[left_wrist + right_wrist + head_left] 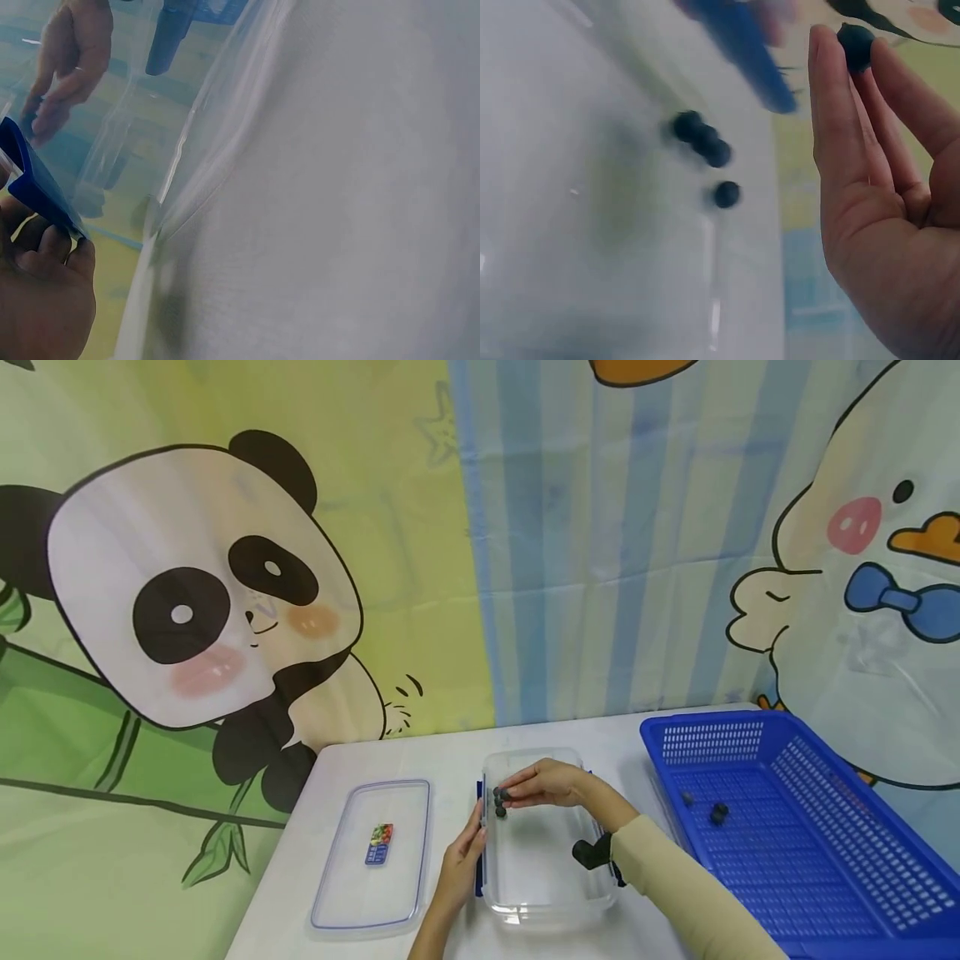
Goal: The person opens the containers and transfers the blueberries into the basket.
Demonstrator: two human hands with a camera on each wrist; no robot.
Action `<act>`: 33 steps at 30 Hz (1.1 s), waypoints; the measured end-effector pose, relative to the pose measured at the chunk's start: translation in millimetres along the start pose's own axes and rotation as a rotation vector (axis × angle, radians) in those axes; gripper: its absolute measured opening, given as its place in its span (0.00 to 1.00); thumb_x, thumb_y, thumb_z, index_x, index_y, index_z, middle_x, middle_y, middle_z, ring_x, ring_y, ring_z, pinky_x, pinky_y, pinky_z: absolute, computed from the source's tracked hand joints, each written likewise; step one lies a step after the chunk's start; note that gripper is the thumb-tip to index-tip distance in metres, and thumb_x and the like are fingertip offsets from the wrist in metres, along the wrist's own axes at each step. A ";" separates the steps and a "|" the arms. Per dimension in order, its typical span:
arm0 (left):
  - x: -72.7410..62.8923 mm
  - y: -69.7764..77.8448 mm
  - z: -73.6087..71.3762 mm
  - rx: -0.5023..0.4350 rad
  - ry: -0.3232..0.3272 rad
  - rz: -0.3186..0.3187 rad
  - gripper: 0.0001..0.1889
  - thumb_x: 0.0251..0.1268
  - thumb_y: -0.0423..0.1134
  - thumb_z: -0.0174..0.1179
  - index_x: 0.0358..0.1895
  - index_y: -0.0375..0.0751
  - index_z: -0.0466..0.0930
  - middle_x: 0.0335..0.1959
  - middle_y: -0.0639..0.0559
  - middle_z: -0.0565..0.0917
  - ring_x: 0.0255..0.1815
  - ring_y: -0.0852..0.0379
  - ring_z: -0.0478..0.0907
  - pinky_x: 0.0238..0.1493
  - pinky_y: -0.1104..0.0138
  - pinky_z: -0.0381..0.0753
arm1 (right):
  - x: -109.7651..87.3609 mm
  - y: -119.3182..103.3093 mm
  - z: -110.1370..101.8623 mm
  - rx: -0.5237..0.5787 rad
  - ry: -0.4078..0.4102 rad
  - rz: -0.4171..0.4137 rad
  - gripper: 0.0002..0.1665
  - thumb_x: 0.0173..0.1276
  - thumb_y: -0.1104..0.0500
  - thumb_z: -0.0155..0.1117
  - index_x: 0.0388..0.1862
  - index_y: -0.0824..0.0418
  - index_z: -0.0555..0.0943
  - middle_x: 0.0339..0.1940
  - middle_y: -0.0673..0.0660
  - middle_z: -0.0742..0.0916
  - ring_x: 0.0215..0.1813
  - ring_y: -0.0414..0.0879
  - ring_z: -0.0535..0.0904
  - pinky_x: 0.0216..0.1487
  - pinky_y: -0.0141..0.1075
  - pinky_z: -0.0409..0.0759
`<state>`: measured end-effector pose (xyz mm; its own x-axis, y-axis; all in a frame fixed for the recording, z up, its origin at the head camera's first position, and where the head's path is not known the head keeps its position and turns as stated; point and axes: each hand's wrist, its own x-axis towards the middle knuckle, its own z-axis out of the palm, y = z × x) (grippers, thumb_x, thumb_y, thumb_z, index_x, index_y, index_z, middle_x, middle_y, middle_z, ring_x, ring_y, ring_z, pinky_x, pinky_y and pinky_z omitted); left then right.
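Observation:
A clear plastic box (551, 877) with blue side clips stands without its lid in the middle of the white table. My left hand (459, 864) grips its left wall, with curled fingers at the blue clip (46, 191). Over the left part of the box, my right hand (551, 783) pinches a dark blueberry (857, 47) between thumb and fingertips. Several more blueberries (705, 140) lie in the box along that same wall, some in a touching row.
To the left lies the clear lid (371, 893) with a small colourful label (379, 845). At the right stands a blue plastic basket (795, 860) with a few blueberries (719, 813) in it. A printed cartoon curtain (405, 568) hangs behind the table.

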<state>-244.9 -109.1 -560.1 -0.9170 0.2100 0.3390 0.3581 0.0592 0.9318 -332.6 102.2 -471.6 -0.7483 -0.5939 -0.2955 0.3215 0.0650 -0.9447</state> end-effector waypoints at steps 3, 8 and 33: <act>1.0 -0.9 0.4 -0.005 0.005 -0.010 0.25 0.73 0.40 0.44 0.70 0.41 0.56 0.70 0.45 0.56 0.69 0.46 0.52 0.64 0.75 0.54 | -18.4 -13.3 -18.8 0.016 -0.017 -0.036 0.19 0.65 0.69 0.56 0.55 0.74 0.74 0.48 0.67 0.82 0.49 0.53 0.80 0.57 0.45 0.73; 0.2 7.9 1.1 -0.020 0.017 -0.037 0.24 0.73 0.39 0.45 0.69 0.40 0.57 0.70 0.45 0.56 0.69 0.47 0.52 0.63 0.77 0.53 | -63.8 -25.4 -66.3 0.010 -0.027 -0.102 0.18 0.67 0.69 0.54 0.56 0.72 0.75 0.49 0.63 0.82 0.52 0.52 0.79 0.59 0.46 0.70; 0.3 7.9 -0.1 -0.061 0.017 -0.055 0.24 0.72 0.37 0.45 0.69 0.40 0.57 0.70 0.45 0.55 0.70 0.48 0.50 0.63 0.78 0.52 | -249.2 75.1 -244.1 0.127 -0.142 0.053 0.22 0.74 0.70 0.34 0.62 0.72 0.68 0.60 0.62 0.76 0.60 0.52 0.73 0.64 0.47 0.64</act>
<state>-242.3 -108.7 -552.6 -0.9380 0.1911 0.2891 0.2965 0.0105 0.9550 -263.6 450.8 -503.6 -0.6418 -0.7000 -0.3132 0.4361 0.0028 -0.8999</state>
